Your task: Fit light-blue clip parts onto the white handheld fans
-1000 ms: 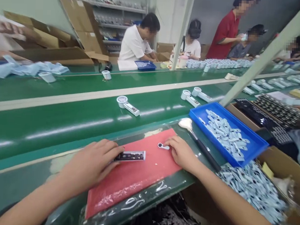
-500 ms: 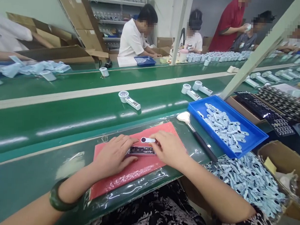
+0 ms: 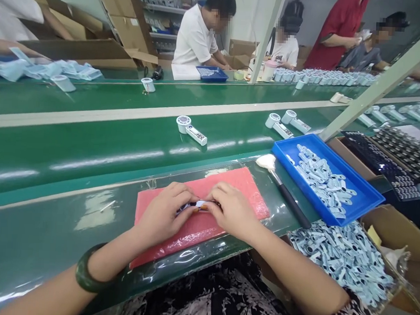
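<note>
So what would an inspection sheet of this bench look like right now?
Surface: green bench with a red mat under clear film.
Job's things: small dark-and-white part on the mat, pinched between both hands.
Clutter: blue tray of pale blue pieces, a brush, a box of loose pieces.
Hands: left hand and right hand meet over the part.
Cables: nothing seen.
Surroundings: conveyor belt carrying white devices; other people seated across it.
</note>
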Available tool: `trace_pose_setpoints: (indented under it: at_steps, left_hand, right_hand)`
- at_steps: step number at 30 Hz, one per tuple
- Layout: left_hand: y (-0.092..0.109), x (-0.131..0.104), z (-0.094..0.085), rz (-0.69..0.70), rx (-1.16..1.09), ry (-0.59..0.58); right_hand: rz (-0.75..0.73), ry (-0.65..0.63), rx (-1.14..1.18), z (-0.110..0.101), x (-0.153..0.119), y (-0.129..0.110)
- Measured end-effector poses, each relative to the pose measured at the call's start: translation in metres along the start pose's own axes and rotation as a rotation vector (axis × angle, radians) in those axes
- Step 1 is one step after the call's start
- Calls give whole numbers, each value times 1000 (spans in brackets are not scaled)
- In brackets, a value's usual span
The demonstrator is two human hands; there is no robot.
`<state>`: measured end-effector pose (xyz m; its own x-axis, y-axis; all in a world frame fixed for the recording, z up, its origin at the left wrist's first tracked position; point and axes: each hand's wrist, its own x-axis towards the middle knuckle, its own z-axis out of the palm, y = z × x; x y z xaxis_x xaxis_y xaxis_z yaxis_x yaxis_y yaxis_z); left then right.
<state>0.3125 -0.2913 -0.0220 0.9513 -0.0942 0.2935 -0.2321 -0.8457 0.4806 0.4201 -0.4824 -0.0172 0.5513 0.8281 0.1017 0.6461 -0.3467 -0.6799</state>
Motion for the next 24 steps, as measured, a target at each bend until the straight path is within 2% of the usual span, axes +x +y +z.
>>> trace_pose_setpoints:
  at_steps: [3, 5, 11, 15, 20, 24]
  left_hand:
    - [3, -3, -1, 26, 18, 5]
    - [7, -7, -4, 58, 29, -13]
    - [21, -20, -2, 25, 128, -60]
    - [25, -18, 4, -39, 130, -58]
    - [28, -18, 0, -73, 92, -114]
    - [34, -24, 3, -111, 111, -81]
  right_hand:
    - [63, -75, 275, 4, 1, 10]
    - [77, -137, 331, 5, -1, 13]
    - [-13, -244, 112, 3, -9, 8]
    - [-32, -195, 72, 9, -8, 9]
    - [-58, -151, 105, 14, -15, 10]
    - [-55, -130, 59, 18, -23, 6]
